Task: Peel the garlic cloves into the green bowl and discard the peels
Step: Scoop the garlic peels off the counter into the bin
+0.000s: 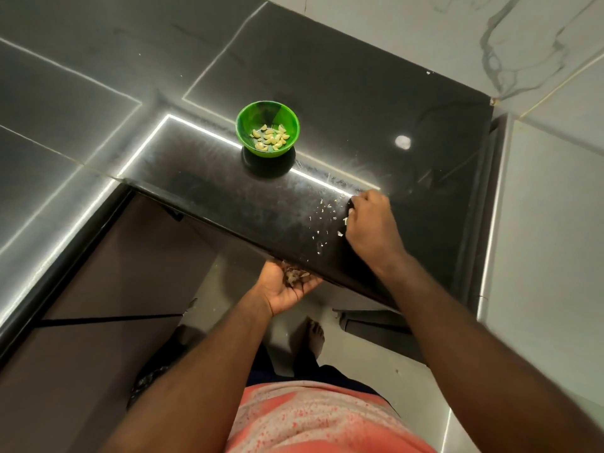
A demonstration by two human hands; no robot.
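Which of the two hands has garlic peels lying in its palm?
The left hand, cupped palm-up below the countertop edge, holds a peel pile. The right hand rests palm-down on top, beside loose peel bits.

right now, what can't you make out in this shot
Head view only.
Right hand: fingertips hidden under its own knuckles, pinching or sweeping unclear.
Peels in the left hand: blurred, partly under the counter edge.
Peel scraps on the counter: too small to count.
Garlic cloves in the green bowl: overlapping, count unclear.
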